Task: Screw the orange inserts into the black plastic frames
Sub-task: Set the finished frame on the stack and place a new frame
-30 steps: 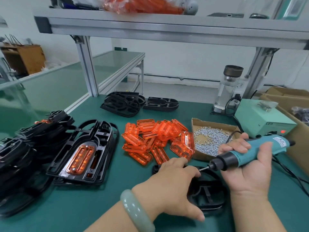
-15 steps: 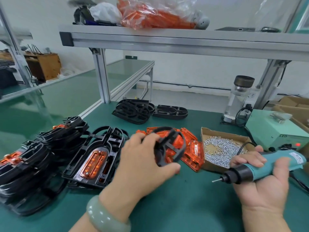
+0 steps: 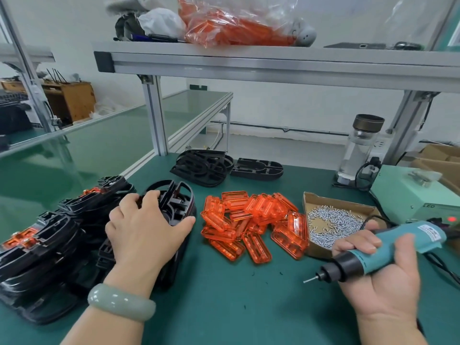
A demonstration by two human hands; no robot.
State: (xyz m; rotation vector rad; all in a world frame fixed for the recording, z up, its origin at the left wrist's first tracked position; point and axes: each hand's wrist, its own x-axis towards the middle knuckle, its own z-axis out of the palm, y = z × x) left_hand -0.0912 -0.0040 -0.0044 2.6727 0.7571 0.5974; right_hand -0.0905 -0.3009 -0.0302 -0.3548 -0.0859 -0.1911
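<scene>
Surface: green mat (image 3: pixel 224 300) on a workbench, with aluminium uprights behind.
Left wrist: pale green bangle (image 3: pixel 119 301).
Right hand: (image 3: pixel 383 280) low at the right, grip clamped round the teal electric screwdriver (image 3: pixel 393 245); the bit points left above the mat and touches nothing.
Left hand: (image 3: pixel 146 227) grip wrapped on a black frame (image 3: pixel 176 200), fingers over its far edge, thumb on its right side; the frame is tilted up against the stacked frames.
Stacked frames: (image 3: pixel 49 245) black, overlapping in rows at the left, orange showing in several.
Orange inserts: (image 3: pixel 251 225) loose heap mid-surface, between the held frame and the screw box, apart from both hands.
Screw box: (image 3: pixel 323 195) open cardboard tray just beside the heap, silver screws (image 3: pixel 331 220) inside.
Power unit: (image 3: pixel 410 197) pale green box at the right edge, red light on.
Spare frames: (image 3: pixel 201 168) black, lying near the rear upright.
Bottle: (image 3: pixel 358 148) clear, dark cap, upright at the rear right.
Shelf: (image 3: pixel 273 66) overhead, with a clear bag of orange parts (image 3: pixel 236 23) on it.
</scene>
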